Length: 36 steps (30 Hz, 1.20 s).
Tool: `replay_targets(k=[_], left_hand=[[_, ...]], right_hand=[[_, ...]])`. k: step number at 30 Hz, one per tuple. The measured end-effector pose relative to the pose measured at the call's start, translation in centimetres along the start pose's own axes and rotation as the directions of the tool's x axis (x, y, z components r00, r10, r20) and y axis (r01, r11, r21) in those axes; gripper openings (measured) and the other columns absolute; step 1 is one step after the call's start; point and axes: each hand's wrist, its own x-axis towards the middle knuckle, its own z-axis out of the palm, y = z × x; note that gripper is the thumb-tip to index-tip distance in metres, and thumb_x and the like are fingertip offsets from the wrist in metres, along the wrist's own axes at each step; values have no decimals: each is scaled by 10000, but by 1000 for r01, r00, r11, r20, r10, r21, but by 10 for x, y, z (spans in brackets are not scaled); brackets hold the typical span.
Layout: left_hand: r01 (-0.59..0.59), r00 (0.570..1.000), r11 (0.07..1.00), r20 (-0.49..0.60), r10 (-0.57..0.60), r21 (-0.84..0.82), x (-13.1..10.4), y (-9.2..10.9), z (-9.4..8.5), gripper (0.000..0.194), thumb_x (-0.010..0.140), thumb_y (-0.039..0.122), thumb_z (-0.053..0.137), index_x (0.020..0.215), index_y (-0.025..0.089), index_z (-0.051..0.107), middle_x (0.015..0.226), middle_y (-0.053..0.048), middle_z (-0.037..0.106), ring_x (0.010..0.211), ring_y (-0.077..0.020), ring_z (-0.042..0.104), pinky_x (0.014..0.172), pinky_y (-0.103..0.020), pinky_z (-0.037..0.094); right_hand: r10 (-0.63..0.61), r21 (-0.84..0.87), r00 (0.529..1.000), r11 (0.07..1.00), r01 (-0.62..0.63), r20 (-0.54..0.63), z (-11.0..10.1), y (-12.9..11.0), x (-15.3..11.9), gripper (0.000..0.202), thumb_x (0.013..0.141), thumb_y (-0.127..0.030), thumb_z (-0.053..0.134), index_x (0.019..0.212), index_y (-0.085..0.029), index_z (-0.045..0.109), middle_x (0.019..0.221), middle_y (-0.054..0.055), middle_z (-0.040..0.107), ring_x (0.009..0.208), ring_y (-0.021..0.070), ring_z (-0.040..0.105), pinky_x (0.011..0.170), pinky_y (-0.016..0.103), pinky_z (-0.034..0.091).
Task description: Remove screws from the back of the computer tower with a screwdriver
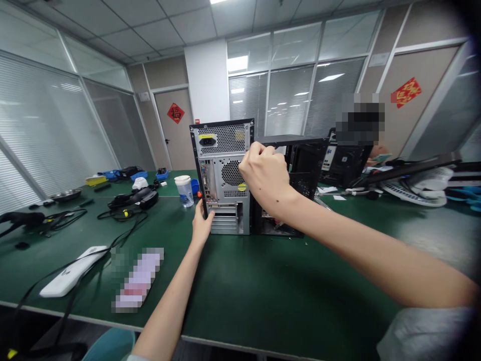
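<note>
A computer case point(225, 175) stands upright on the green table point(240, 286), its metal back panel facing me and its right side open, with dark internals partly showing. My left hand point(202, 224) grips the lower left edge of the case, thumb on the back panel and fingers round the side. My right hand point(265, 173) is closed at the right edge of the back panel, fingers curled; whatever they pinch is hidden behind the knuckles. The power socket point(207, 142) shows at the top left of the panel.
A plastic cup point(184, 191), black headset point(145, 198), white power bank point(73, 271) with cables and a blurred phone point(141, 281) lie to the left. Behind on the right are another black case point(343, 165), a person and a white fan-like object point(417, 193).
</note>
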Motion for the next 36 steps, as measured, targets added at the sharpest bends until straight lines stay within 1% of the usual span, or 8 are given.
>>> replay_targets(k=[3,7,12,16,19,24,31,36], left_hand=[[-2,1000,1000,-2,2,9,1,-1,0,651,827,197,584,1428,194,333,1458,-113,477,1359,-190,468,1200,-386,314],[-12,1000,1000,2,12,21,1,-2,0,647,825,205,587,1423,203,342,1453,-104,485,1358,-192,470,1198,-386,318],[-6,1000,1000,-5,6,16,-1,1,0,650,825,200,588,1426,193,340,1447,-110,491,1355,-195,474,1195,-387,323],[-15,1000,1000,-2,15,10,-2,2,-1,650,820,194,595,1421,187,347,1445,-113,494,1351,-199,478,1198,-397,317],[-8,1000,1000,-9,8,18,-2,2,-1,648,817,191,598,1417,196,352,1446,-108,495,1351,-196,478,1199,-394,315],[-5,1000,1000,-12,5,28,-1,1,-1,644,822,206,596,1419,203,356,1445,-108,495,1350,-203,480,1190,-390,332],[-6,1000,999,-7,6,42,-1,1,-2,641,822,203,593,1418,194,357,1440,-107,501,1345,-203,485,1196,-398,324],[8,1000,999,-15,-7,47,-2,2,-1,642,825,212,595,1421,211,357,1455,-100,484,1357,-207,472,1191,-388,338]], right_hand=[[4,26,999,1000,-5,35,-1,0,0,415,885,3,280,1028,-25,669,971,203,637,764,185,575,525,256,297],[-41,-54,997,998,45,60,-1,-1,-1,474,846,34,230,1019,-11,670,938,210,636,714,184,562,487,252,262],[-83,-127,994,988,92,72,0,-1,-1,452,782,69,273,971,-6,676,875,203,636,661,175,565,455,248,227],[-101,-129,988,985,116,117,-1,-1,1,451,771,81,298,991,-16,680,818,176,628,674,179,582,455,244,240],[-105,-98,984,988,119,142,-1,0,2,469,773,86,303,1034,-25,677,824,179,636,699,191,600,458,244,252],[-86,-35,982,995,94,170,-1,-1,3,484,795,91,294,1077,-21,671,895,214,656,768,233,648,481,247,307],[-65,26,980,998,61,188,-3,-3,5,428,823,61,361,1081,-48,684,907,207,682,837,245,671,557,252,459],[-41,56,980,998,30,193,-3,-5,7,418,826,57,349,1029,-50,699,921,209,694,860,265,687,564,265,480]])
